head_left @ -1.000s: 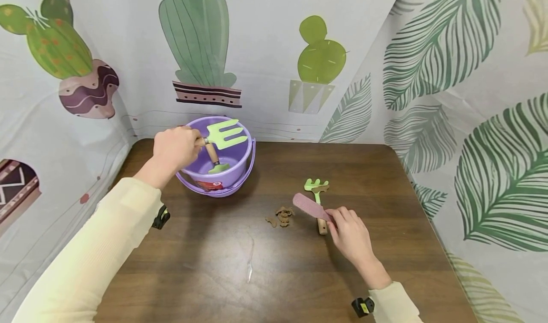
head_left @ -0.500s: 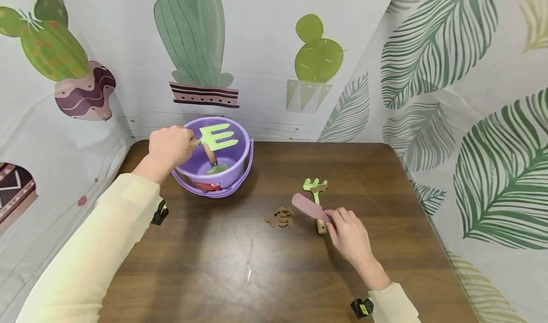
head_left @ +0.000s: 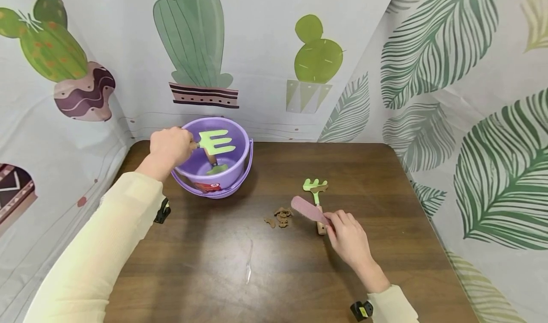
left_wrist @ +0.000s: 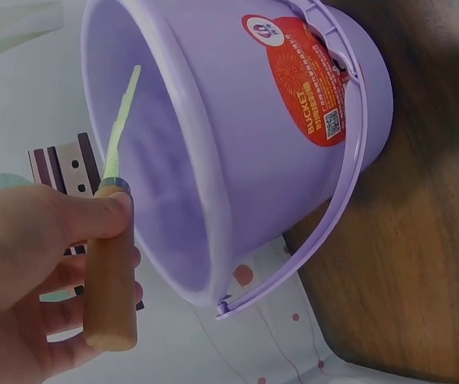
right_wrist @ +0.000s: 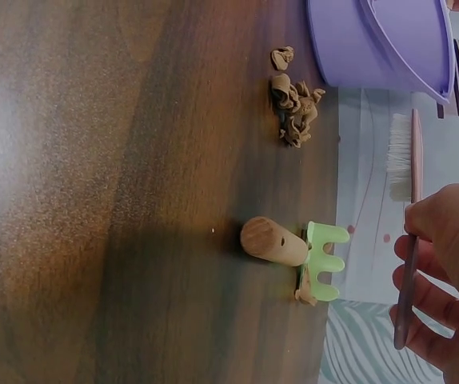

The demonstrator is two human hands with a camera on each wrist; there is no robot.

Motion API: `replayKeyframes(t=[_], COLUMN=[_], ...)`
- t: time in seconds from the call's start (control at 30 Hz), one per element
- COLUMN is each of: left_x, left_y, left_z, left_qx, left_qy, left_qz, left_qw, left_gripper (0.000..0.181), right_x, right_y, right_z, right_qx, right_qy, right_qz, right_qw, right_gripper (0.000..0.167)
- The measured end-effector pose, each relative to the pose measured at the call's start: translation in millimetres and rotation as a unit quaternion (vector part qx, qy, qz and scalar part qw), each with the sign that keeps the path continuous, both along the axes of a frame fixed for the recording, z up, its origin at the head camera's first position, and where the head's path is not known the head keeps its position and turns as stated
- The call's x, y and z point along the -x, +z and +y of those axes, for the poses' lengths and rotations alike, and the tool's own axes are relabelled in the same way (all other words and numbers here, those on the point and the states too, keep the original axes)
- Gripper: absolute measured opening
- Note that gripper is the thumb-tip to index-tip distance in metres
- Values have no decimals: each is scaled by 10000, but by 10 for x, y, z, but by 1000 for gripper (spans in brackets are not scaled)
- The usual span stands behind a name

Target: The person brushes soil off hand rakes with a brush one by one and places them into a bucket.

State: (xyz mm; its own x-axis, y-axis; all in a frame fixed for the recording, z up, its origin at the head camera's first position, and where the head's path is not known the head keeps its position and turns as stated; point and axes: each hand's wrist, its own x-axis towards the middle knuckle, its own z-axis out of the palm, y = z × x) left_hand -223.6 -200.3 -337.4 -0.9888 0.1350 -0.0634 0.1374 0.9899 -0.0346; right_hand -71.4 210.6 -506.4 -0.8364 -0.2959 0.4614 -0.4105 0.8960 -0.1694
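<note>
The left hand [head_left: 171,144] grips the fork [head_left: 216,142] by its wooden handle, which leaves 3 tines free over the purple bucket [head_left: 234,176], where another tool [head_left: 217,169], perhaps a shovel, leans. The right hand [head_left: 348,237] pinches the pink brush [head_left: 308,209] by its handle, so the bristles face the table [head_left: 205,266] near brown scraps [head_left: 282,216]. A rake [head_left: 317,198] lies there, scrap touching its tines.

Smooth plastic bucket [left_wrist: 237,152], wooden fork handle [left_wrist: 111,272], glossy table [head_left: 205,266]
</note>
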Motion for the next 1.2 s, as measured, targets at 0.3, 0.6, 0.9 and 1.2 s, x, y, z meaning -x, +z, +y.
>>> replayKeyframes(t=[0.3, 0.6, 0.9, 1.2], left_x=[13, -4, -9, -48], left_y=[-70, -148, -135, -97], left_z=[44, 84, 96, 73], left_qx=[66, 236, 212, 135], left_qy=[-6, -169, -104, -162], left_qz=[-167, -296, -319, -82], left_qw=[9998, 9991, 9992, 9997], left_gripper=[24, 23, 27, 20], right_x=[-12, -30, -33, -29], right_y=[-13, -35, -39, -44], right_z=[-7, -7, 5, 32], right_qx=[17, 45, 34, 48], right_qy=[23, 40, 54, -25], right_qz=[-33, -5, 31, 121], right_qw=[10000, 10000, 10000, 9999], right_gripper=[29, 29, 28, 28])
